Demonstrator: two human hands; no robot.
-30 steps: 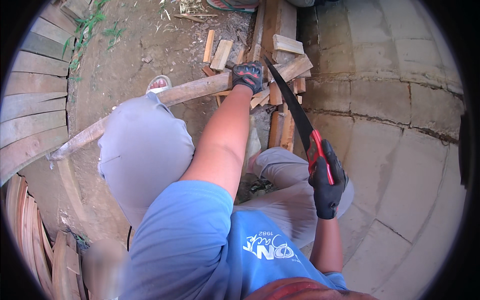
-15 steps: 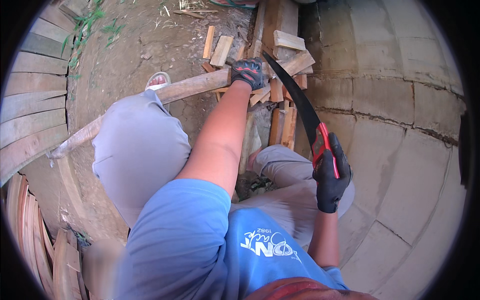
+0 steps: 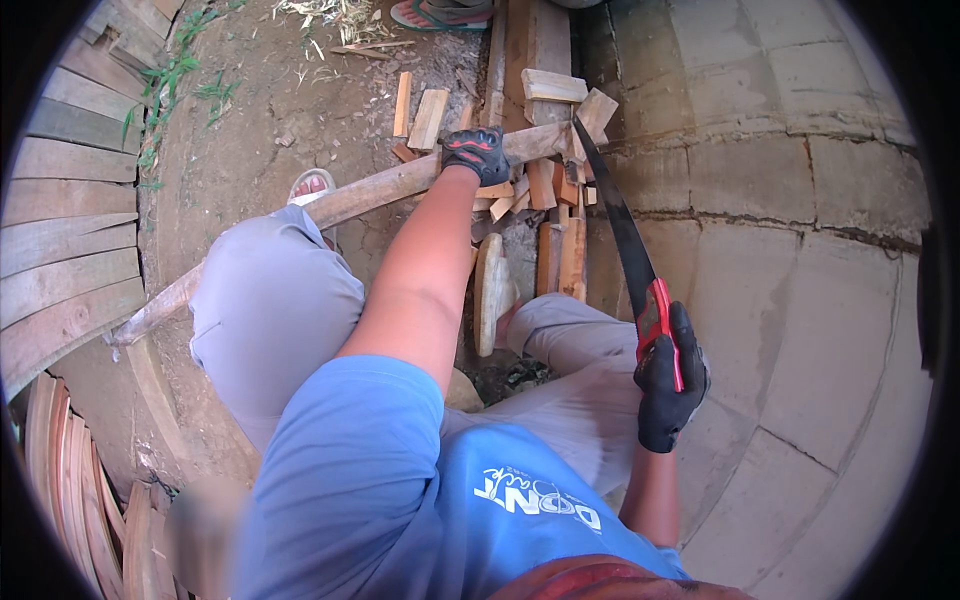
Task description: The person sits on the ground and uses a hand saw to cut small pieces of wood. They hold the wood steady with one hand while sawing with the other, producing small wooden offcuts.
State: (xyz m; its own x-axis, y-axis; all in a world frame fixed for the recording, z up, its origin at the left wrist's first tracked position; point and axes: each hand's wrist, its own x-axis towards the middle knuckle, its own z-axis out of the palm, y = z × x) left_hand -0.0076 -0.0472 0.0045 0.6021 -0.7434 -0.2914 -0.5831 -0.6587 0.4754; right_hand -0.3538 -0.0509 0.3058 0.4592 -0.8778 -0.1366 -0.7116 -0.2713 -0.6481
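My left hand (image 3: 476, 156), in a black glove with red trim, is wrapped over a long wooden pole (image 3: 385, 188) that slants up from lower left past my raised knee. A curved handsaw (image 3: 626, 230) with a dark blade and red handle sits in my gloved right hand (image 3: 670, 388), fingers closed round the grip. The saw's tip reaches the pole near its far right end, beyond my left hand. How deep any cut goes cannot be seen.
Short wood offcuts (image 3: 429, 119) lie scattered around the pole's far end. A concrete block wall (image 3: 750, 190) rises on the right. Wooden planks (image 3: 70, 205) line the left side. At the top, another person's sandalled foot (image 3: 440, 14) shows near a board (image 3: 548, 50).
My right hand has drawn the saw back, so its tip now lies at the pole instead of well past it. The left hand keeps its grip; the view has shifted slightly.
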